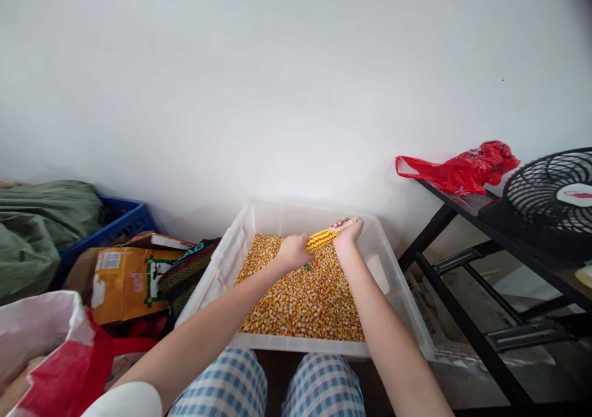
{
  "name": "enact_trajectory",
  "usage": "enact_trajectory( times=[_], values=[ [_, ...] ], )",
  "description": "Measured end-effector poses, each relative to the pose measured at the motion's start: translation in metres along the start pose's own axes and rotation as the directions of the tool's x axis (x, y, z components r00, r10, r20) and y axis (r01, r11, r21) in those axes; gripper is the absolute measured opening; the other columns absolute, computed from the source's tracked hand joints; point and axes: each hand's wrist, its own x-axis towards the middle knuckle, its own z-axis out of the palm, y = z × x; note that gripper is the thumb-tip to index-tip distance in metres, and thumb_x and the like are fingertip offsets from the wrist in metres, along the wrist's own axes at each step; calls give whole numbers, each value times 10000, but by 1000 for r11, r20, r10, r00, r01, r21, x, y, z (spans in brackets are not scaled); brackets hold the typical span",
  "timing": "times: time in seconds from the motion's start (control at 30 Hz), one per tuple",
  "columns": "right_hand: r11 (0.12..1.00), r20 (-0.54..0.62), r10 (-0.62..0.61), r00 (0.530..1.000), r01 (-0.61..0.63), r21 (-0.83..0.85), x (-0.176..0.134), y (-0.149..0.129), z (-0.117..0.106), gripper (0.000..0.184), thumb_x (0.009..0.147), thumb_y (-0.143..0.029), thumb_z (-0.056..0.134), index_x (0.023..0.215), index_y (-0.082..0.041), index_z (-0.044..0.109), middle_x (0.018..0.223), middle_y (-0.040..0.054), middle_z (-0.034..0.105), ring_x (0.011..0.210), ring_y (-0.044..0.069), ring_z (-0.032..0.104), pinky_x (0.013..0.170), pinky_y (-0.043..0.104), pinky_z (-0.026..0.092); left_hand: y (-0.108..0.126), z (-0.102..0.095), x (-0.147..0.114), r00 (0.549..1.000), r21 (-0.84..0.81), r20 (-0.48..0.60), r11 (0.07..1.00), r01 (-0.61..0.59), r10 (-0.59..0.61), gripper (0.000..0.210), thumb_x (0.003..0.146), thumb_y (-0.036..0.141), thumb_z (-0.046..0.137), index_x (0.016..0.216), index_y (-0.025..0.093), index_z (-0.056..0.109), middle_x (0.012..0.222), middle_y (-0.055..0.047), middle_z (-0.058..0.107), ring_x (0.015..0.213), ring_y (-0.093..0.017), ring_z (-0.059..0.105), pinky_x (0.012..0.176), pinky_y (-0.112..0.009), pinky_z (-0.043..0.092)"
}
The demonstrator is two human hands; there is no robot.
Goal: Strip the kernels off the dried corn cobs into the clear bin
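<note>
A yellow corn cob [321, 240] is held between my two hands above a bin of loose kernels. My left hand [295, 251] is closed around its lower left end. Round the upper right end, where the pale core shows bare of kernels, my right hand [348, 233] is wrapped. Loose corn kernels [305, 306] cover the floor of the translucent plastic bin [296, 343]. A small green thing [308, 267] shows just below the cob; its kind I cannot make out.
At right, a black folding stand [481, 226] carries a red plastic bag [462, 169] and a black fan [555, 189]. On the left are a blue crate [124, 226], an orange cardboard box [124, 281] and a red-and-white bag [60, 361]. A white wall [296, 84] rises behind.
</note>
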Motion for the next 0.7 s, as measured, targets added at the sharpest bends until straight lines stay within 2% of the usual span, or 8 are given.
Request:
enact_trajectory(
  times=[0.1, 0.27, 0.37, 0.47, 0.53, 0.6, 0.67, 0.7],
  values=[
    [1000, -50, -4, 999, 5, 19, -2, -11, 6, 459, 798, -593, 182, 577, -215, 319, 388, -52, 363, 331, 110, 400, 378, 255, 387, 9, 8, -4, 1000, -212, 13, 977, -24, 27, 287, 595, 354, 599, 814, 169, 576, 711, -39, 630, 663, -204, 598, 571, -254, 423],
    [988, 3, -135, 991, 135, -72, 3, -16, 5, 505, 792, -632, 224, 585, -202, 389, 405, -39, 425, 350, 115, 442, 385, 248, 376, 14, 9, -4, 990, -530, 79, 846, -55, 114, 286, 610, 356, 598, 808, 150, 598, 707, 6, 628, 620, -153, 583, 514, -206, 403],
    [941, -54, -260, 964, 241, -239, 10, -10, -6, 505, 801, -607, 249, 548, -199, 406, 430, -35, 441, 395, 109, 442, 416, 233, 372, 11, 3, -2, 985, -576, 109, 817, -44, 130, 352, 600, 420, 613, 828, 152, 610, 716, 13, 632, 648, -161, 590, 531, -210, 417],
    [868, -132, -386, 913, 311, -387, 14, -4, -12, 479, 809, -565, 295, 520, -202, 414, 457, -28, 460, 439, 108, 439, 450, 224, 371, 10, 1, -1, 994, -498, 87, 867, -11, 62, 375, 603, 450, 606, 834, 154, 611, 707, -2, 632, 648, -173, 595, 549, -226, 426],
    [914, -142, -304, 942, 246, -323, 12, 1, -9, 484, 812, -572, 264, 534, -208, 422, 466, -19, 472, 445, 121, 460, 461, 240, 391, 10, 2, -1, 998, -393, 64, 920, 14, 12, 372, 610, 439, 606, 852, 158, 601, 728, -25, 639, 667, -185, 602, 581, -238, 433],
    [987, -108, -78, 991, 62, -148, 8, 5, -3, 490, 818, -574, 193, 562, -217, 410, 455, -16, 460, 430, 137, 478, 455, 269, 414, 9, 3, -2, 998, -239, 40, 970, 49, -40, 368, 618, 425, 601, 873, 160, 582, 752, -56, 645, 698, -210, 610, 613, -259, 438],
    [987, -64, 157, 986, -155, 35, 3, 9, 3, 455, 830, -517, 144, 592, -220, 393, 442, -18, 447, 409, 145, 482, 446, 294, 429, 9, 3, -2, 997, -72, 14, 995, 72, -71, 354, 637, 395, 586, 899, 159, 556, 774, -88, 648, 723, -239, 615, 631, -287, 441],
    [969, -56, 232, 971, -225, 100, 1, 10, 5, 422, 833, -476, 143, 600, -218, 383, 436, -22, 439, 397, 142, 474, 445, 300, 434, 10, 3, -2, 997, -1, 4, 997, 71, -71, 340, 648, 365, 574, 916, 158, 542, 791, -101, 649, 734, -249, 616, 638, -299, 441]
  ],
)
